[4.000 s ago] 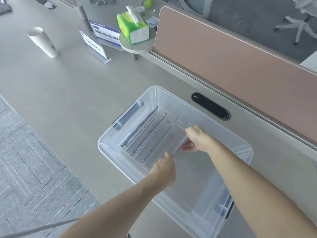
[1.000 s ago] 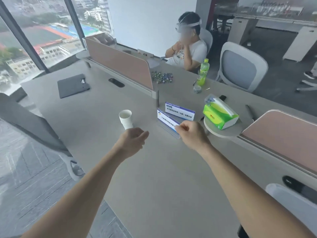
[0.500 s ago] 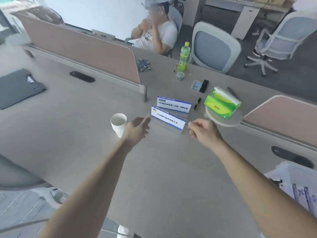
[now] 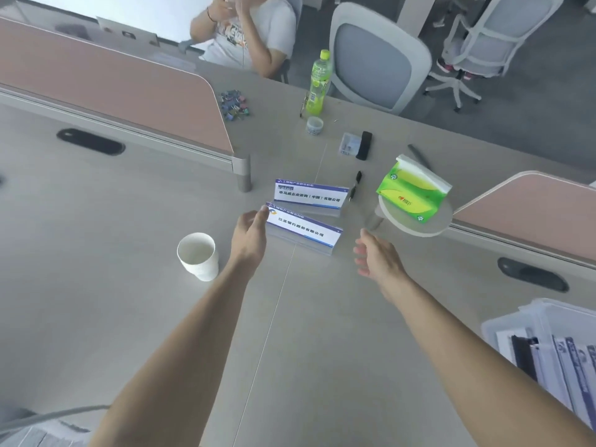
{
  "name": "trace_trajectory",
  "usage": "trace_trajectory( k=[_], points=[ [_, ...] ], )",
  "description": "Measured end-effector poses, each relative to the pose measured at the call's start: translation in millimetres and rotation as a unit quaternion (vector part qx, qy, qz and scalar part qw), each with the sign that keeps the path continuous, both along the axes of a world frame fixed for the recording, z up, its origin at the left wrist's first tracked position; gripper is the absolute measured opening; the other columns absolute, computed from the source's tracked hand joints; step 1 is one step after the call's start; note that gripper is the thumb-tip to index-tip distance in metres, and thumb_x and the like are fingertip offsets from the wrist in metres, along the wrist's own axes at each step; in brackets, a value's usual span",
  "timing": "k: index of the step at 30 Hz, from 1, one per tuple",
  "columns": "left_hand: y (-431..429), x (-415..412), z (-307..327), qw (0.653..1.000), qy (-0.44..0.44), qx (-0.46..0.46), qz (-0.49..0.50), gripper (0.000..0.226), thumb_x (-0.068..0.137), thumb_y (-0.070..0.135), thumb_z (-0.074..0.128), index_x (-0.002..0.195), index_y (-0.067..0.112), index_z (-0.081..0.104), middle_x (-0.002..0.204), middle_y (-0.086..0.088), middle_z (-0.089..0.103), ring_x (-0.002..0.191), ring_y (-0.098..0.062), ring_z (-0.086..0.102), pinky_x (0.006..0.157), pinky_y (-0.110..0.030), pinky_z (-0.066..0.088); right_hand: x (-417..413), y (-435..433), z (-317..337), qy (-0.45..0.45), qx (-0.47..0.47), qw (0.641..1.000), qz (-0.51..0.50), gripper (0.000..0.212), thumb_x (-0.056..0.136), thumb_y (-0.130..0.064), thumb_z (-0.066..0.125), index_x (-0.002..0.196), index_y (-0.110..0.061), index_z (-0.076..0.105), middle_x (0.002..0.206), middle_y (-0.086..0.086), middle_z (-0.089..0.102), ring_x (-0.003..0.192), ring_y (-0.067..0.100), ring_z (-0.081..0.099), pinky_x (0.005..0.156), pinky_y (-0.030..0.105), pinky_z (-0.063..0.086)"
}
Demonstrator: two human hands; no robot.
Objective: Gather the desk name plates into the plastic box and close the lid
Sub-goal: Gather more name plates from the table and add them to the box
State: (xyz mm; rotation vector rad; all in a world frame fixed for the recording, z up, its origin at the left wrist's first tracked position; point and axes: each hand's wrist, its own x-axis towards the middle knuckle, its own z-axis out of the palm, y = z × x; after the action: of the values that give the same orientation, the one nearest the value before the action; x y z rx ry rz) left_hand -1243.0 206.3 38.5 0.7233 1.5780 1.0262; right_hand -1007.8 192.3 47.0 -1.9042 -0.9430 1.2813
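Two stand on table: far name plate, near name plate. Left hand at near one's 9 o'clock end, right hand off 3 o'clock end; fingers open, empty, bracketing for lift. Plastic box at 4 o'clock.

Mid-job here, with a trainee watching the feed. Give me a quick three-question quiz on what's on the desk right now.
1. True or false: the right hand grips the nearer name plate.
2. What stands on the desk just left of the left hand? A) paper cup B) stapler C) keyboard
3. How many name plates stand outside the plastic box?

Key:
1. False. It is open and apart from the plate.
2. A.
3. Two: the nearer one and the farther name plate.
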Motion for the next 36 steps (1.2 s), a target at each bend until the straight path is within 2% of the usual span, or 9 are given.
trace_trajectory(
  k=[4,8,12,15,19,22,26,30,36],
  points=[
    [25,8,-27,0.999,0.015,-0.042,0.017,0.075,0.071,0.069,0.048,0.132,0.026,0.052,0.135,-0.006,0.057,0.125,-0.028,0.053,0.108,-0.047,0.041,-4,34,-32,0.024,-0.027,0.999,-0.007,0.041,0.100,-0.048,0.040,0.110,-0.014,0.059,0.108,0.005,0.060,0.093,0.022,0.057,0.088,0.038,0.048],
    [51,18,-62,0.998,0.021,-0.058,0.025,0.075,0.079,0.067,0.051,0.144,0.030,0.041,0.145,0.005,0.048,0.131,-0.020,0.047,0.110,-0.038,0.035,-8,63,-68,0.051,-0.043,0.998,-0.013,0.060,0.080,-0.068,0.036,0.118,-0.025,0.052,0.126,0.000,0.054,0.119,0.020,0.050,0.108,0.050,0.039],
    [77,25,-93,0.996,0.046,-0.055,0.049,0.069,0.093,0.060,0.048,0.151,0.027,0.031,0.154,0.008,0.037,0.139,-0.014,0.038,0.101,-0.028,0.027,-9,79,-92,0.069,-0.021,0.997,0.008,0.049,0.085,-0.063,0.033,0.120,-0.030,0.043,0.121,-0.005,0.045,0.112,0.012,0.042,0.109,0.040,0.034],
    [91,28,-109,0.996,0.037,-0.054,0.060,0.070,0.094,0.060,0.046,0.152,0.027,0.029,0.156,0.008,0.034,0.140,-0.011,0.035,0.101,-0.026,0.024,-7,88,-114,0.075,-0.022,0.997,0.011,0.057,0.098,-0.056,0.032,0.141,-0.021,0.043,0.136,-0.003,0.045,0.124,0.012,0.040,0.108,0.030,0.027],
    [103,35,-123,0.998,0.044,-0.046,0.027,0.044,0.095,0.057,0.046,0.126,0.027,0.054,0.123,0.015,0.055,0.108,0.002,0.050,0.092,-0.025,0.032,-17,93,-125,0.079,-0.042,0.996,0.014,0.089,0.078,-0.076,0.028,0.146,-0.020,0.043,0.153,-0.004,0.038,0.143,0.012,0.027,0.120,0.037,0.018],
    [108,42,-127,0.998,0.047,-0.043,0.029,0.058,0.085,0.065,0.047,0.109,0.013,0.054,0.101,0.010,0.053,0.082,0.003,0.045,0.074,-0.019,0.035,-23,95,-126,0.098,-0.032,0.995,-0.013,0.095,0.071,-0.078,0.028,0.143,-0.019,0.047,0.142,-0.011,0.045,0.136,0.007,0.033,0.116,0.032,0.023],
    [105,44,-123,0.998,0.045,-0.027,0.045,0.063,0.084,0.063,0.046,0.109,0.005,0.049,0.096,0.007,0.047,0.075,0.003,0.042,0.073,-0.018,0.033,-22,95,-122,0.122,-0.008,0.992,-0.032,0.033,0.105,-0.042,0.032,0.126,-0.022,0.049,0.105,-0.030,0.045,0.105,-0.005,0.044,0.097,0.019,0.024],
    [99,41,-108,0.997,-0.012,-0.015,0.070,0.056,0.073,0.071,0.052,0.097,0.020,0.052,0.086,0.011,0.045,0.076,-0.002,0.044,0.089,-0.034,0.042,-20,89,-104,0.117,0.019,0.992,-0.035,0.038,0.106,-0.036,0.033,0.126,-0.013,0.055,0.110,-0.021,0.052,0.097,-0.023,0.040,0.082,0.009,0.030],
    [73,40,-60,0.995,-0.038,0.014,0.091,0.057,0.067,0.069,0.060,0.094,0.019,0.050,0.078,0.009,0.042,0.070,-0.008,0.043,0.082,-0.038,0.046,-21,69,-56,0.106,0.049,0.993,-0.022,0.047,0.086,-0.055,0.039,0.111,-0.022,0.062,0.104,-0.028,0.054,0.094,-0.022,0.043,0.091,0.028,0.034]
  ],
)
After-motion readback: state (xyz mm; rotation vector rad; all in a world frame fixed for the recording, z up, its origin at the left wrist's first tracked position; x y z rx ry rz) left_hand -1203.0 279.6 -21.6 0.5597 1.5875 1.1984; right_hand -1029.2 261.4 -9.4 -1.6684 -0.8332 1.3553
